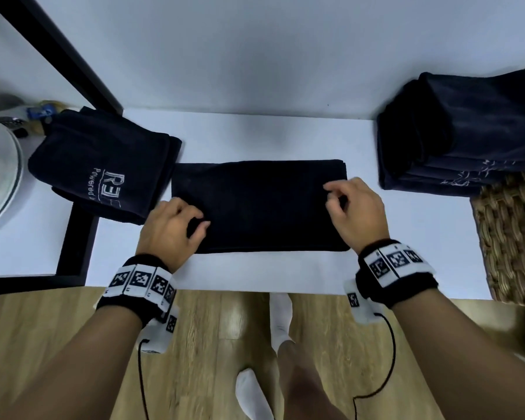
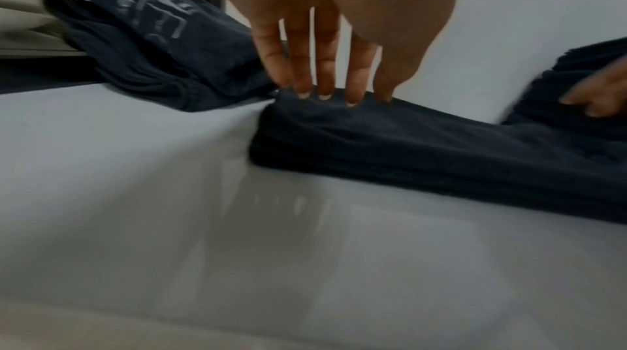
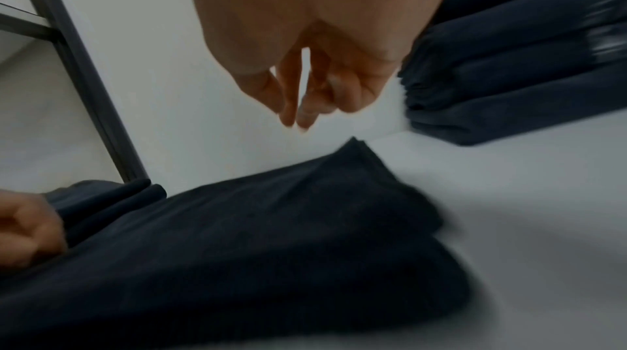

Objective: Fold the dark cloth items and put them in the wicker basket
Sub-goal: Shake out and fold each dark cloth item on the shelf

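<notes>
A dark cloth lies folded into a long rectangle in the middle of the white table. My left hand is at its left end, its fairly straight fingers touching the cloth's edge with their tips. My right hand hovers over the right end with loosely curled fingers and holds nothing. The wicker basket stands at the right edge. A stack of folded dark cloths lies at its far part.
A pile of dark cloths with a white logo lies to the left, touching the middle cloth's corner. A white round object sits at the far left. A black frame bar runs beside the table. White wall behind.
</notes>
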A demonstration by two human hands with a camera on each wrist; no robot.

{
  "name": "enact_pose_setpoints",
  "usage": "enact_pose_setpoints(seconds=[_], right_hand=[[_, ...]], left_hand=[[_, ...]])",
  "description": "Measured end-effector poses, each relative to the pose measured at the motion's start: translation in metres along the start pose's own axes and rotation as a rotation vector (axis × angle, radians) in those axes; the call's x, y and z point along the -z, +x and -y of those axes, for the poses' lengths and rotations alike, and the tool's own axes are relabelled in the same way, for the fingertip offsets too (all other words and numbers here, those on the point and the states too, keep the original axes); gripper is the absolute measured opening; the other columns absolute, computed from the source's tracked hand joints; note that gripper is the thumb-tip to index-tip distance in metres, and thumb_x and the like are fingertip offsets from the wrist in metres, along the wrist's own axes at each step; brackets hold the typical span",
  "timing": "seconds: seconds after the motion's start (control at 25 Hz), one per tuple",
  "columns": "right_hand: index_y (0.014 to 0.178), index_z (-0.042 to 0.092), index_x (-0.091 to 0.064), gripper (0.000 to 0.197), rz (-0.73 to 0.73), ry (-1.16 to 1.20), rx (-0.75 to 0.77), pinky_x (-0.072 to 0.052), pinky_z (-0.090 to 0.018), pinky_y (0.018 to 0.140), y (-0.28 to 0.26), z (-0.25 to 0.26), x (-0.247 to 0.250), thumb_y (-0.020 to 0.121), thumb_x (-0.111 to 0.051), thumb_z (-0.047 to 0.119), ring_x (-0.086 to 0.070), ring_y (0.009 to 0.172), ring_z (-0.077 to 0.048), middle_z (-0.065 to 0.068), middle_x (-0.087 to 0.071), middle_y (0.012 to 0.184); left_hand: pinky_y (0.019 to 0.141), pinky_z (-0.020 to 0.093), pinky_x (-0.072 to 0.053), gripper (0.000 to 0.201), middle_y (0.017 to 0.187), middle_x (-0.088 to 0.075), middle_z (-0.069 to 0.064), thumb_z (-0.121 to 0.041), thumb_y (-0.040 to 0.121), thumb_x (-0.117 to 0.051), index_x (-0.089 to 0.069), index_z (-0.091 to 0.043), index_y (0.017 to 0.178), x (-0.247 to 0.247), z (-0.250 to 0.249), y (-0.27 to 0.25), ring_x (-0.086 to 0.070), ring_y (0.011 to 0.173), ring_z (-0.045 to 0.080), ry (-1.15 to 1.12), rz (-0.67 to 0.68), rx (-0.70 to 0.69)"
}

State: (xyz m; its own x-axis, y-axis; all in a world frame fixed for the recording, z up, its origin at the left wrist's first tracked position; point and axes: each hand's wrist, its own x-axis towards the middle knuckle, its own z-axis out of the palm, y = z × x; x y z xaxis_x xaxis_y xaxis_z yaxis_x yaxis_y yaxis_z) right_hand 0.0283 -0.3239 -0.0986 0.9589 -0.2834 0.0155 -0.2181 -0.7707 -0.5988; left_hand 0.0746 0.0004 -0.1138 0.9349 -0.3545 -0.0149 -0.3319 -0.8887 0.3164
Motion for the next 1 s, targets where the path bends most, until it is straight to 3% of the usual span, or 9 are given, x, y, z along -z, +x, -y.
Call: enact_pose_setpoints(seconds=[0.12,0.24,0.48,0.6,0.68,0.76,0.84,0.92,1.0], right_hand=[[0.123,0.020,-0.059,0.032,0.238,-0.089,0.057,-0.045,-0.032,0.087,0.048,0.009,-0.027,0.092,-0.055,0.025,-0.059,0.096,-0.023,-0.005,-0.058,0.109],[0.130,0.023,-0.049,0.039,0.400,-0.179,-0.011,-0.049,-0.040,0.090,0.070,-0.004,-0.036,0.093,-0.055,0.033,-0.056,0.107,-0.025,-0.006,-0.050,0.123],[0.119,0.021,-0.044,0.037,0.327,-0.101,-0.272,-0.052,-0.040,0.077,0.033,-0.025,-0.003,0.089,-0.060,0.034,-0.061,0.085,-0.023,-0.001,-0.061,0.091],[0.107,0.023,-0.044,0.025,0.458,-0.153,-0.358,-0.052,-0.039,0.072,0.004,-0.020,0.005,0.089,-0.056,0.035,-0.062,0.078,-0.024,-0.001,-0.064,0.083],[0.102,0.022,-0.051,0.016,0.411,-0.197,-0.305,-0.050,-0.035,0.071,-0.003,-0.016,0.012,0.091,-0.055,0.033,-0.061,0.080,-0.021,0.003,-0.062,0.089],[0.105,0.021,-0.055,0.015,0.330,-0.155,-0.235,-0.048,-0.033,0.073,-0.001,-0.017,0.015,0.092,-0.056,0.028,-0.058,0.086,-0.018,0.004,-0.055,0.099],[0.109,0.020,-0.053,0.018,0.376,-0.157,-0.223,-0.045,-0.030,0.074,-0.001,-0.019,0.010,0.092,-0.057,0.026,-0.057,0.092,-0.019,0.003,-0.051,0.104],[0.104,0.020,-0.051,0.016,0.400,-0.111,-0.294,-0.040,-0.028,0.072,-0.013,-0.019,0.001,0.092,-0.059,0.025,-0.057,0.087,-0.019,0.005,-0.055,0.095],[0.097,0.019,-0.049,0.017,0.430,-0.065,-0.373,-0.041,-0.029,0.070,-0.035,-0.012,-0.004,0.090,-0.061,0.028,-0.058,0.080,-0.020,0.004,-0.059,0.084]], left_hand=[[0.074,0.048,-0.049,0.052,0.103,-0.057,0.015,-0.047,0.073,-0.074,-0.064,-0.009,0.107,-0.012,-0.017,0.014,-0.054,0.090,0.038,0.135,0.180,0.041],[0.074,0.048,-0.047,0.054,0.107,-0.056,0.015,-0.044,0.072,-0.077,-0.061,-0.010,0.110,-0.014,-0.022,0.033,-0.053,0.092,0.038,0.164,0.214,0.051],[0.104,0.050,-0.029,0.051,0.144,-0.040,0.016,-0.011,0.084,-0.062,-0.049,-0.012,0.133,-0.027,-0.053,0.124,-0.036,0.131,0.040,0.203,0.204,-0.004],[0.080,0.046,-0.041,0.033,0.110,-0.057,0.018,-0.006,0.073,-0.069,-0.064,-0.007,0.106,-0.028,-0.087,0.131,-0.052,0.099,0.039,0.210,0.137,-0.086],[0.068,0.042,-0.046,0.027,0.093,-0.060,0.016,-0.021,0.071,-0.078,-0.066,-0.008,0.091,-0.031,-0.095,0.107,-0.056,0.083,0.036,0.151,0.108,-0.142],[0.072,0.044,-0.051,0.043,0.102,-0.063,0.016,-0.037,0.070,-0.080,-0.067,-0.010,0.100,-0.038,-0.095,0.074,-0.061,0.091,0.038,0.138,0.178,-0.173],[0.083,0.048,-0.052,0.053,0.117,-0.062,0.019,-0.032,0.067,-0.082,-0.064,-0.010,0.112,-0.044,-0.091,0.047,-0.061,0.107,0.041,0.155,0.215,-0.184],[0.087,0.047,-0.051,0.044,0.115,-0.062,0.019,-0.018,0.069,-0.077,-0.063,-0.009,0.109,-0.046,-0.088,0.028,-0.061,0.107,0.041,0.124,0.161,-0.236],[0.079,0.040,-0.049,0.022,0.101,-0.062,0.013,-0.021,0.077,-0.062,-0.062,-0.010,0.097,-0.046,-0.084,0.004,-0.062,0.091,0.034,0.039,0.075,-0.354]])
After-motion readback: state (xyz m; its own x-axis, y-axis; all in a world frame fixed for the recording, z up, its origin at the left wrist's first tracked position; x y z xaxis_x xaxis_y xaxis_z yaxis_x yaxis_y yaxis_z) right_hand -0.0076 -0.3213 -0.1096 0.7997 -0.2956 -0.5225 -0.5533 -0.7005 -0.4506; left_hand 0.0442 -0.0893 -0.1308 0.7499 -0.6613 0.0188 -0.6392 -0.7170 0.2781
